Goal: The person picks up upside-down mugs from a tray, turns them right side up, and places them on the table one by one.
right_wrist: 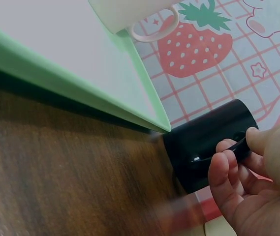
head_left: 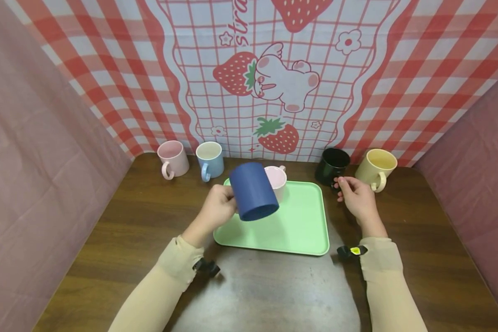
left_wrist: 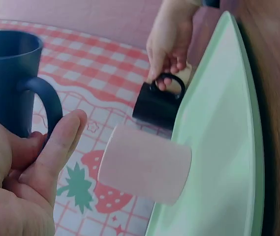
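My left hand (head_left: 217,210) grips a dark blue mug (head_left: 253,191) by its handle and holds it tilted above the left part of a light green tray (head_left: 299,230). In the left wrist view, fingers and thumb close round the blue handle. On the tray, behind the blue mug and partly hidden by it, a pale pink mug (head_left: 277,180) stands upright, its handle turned to the back. Just beyond the tray's back right corner is a black mug (right_wrist: 208,142), upright on the table. My right hand (head_left: 358,198) pinches its handle between thumb and fingers.
A yellow mug (head_left: 375,168) stands right of the black one. At the back left are another pink mug (head_left: 174,159) and a light blue mug (head_left: 210,161). A checked strawberry cloth (head_left: 274,133) hangs behind the wooden table (head_left: 120,230), with pink curtains (head_left: 45,161) at both sides.
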The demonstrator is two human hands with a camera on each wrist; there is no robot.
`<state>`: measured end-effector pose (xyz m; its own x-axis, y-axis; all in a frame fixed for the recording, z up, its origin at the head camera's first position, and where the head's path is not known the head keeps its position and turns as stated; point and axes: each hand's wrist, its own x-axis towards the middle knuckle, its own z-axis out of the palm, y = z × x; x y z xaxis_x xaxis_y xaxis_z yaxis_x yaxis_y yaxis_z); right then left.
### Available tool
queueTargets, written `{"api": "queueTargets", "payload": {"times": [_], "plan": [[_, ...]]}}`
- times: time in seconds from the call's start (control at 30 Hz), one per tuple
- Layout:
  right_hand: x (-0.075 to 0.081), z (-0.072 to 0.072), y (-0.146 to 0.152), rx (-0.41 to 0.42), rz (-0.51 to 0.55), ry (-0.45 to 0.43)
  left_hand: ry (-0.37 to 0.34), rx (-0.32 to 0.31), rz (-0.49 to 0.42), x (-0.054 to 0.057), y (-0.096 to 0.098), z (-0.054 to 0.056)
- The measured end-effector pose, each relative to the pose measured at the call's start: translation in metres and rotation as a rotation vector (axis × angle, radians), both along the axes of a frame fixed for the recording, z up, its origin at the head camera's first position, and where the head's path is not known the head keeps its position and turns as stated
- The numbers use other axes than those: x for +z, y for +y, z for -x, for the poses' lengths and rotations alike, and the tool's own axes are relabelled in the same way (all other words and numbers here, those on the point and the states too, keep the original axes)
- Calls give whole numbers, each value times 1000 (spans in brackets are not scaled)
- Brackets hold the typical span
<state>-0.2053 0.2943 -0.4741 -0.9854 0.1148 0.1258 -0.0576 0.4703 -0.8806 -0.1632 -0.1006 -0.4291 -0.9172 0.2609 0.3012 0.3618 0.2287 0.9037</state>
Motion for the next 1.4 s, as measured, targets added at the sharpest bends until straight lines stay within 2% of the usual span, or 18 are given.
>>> {"api": "queueTargets", "payload": {"times": [0.03,0.13,0.27,0.43,0.57,0.7,0.8,0.97,1.07,1.2,1.4], "plan": [[0,0,0,0,2,2,-44,-5,-52,0,1,-1],[-1,0,0,5,3,12,-174,-73,-241,0,4,-3],[-1,0,1,5,-1,15,-299,-164,-421,-1,6,-4],[1,-1,0,-1,-15,8,-371,-178,-469,-1,7,-4],[4,-1,0,-10,-57,13,-463,-170,-487,3,8,-6],[11,-4,2,-64,-175,2,-551,-158,-521,7,11,-10],[19,-9,5,-127,-255,-5,-592,-154,-550,9,13,-11],[39,-18,-4,-194,-304,64,-627,-157,-577,9,16,-13],[56,-26,-24,-150,-276,122,-646,-162,-582,9,19,-15],[77,-38,-64,-13,-194,155,-684,-168,-583,11,23,-19],[85,-58,-116,233,-128,156,-724,-161,-598,11,28,-22]]}}
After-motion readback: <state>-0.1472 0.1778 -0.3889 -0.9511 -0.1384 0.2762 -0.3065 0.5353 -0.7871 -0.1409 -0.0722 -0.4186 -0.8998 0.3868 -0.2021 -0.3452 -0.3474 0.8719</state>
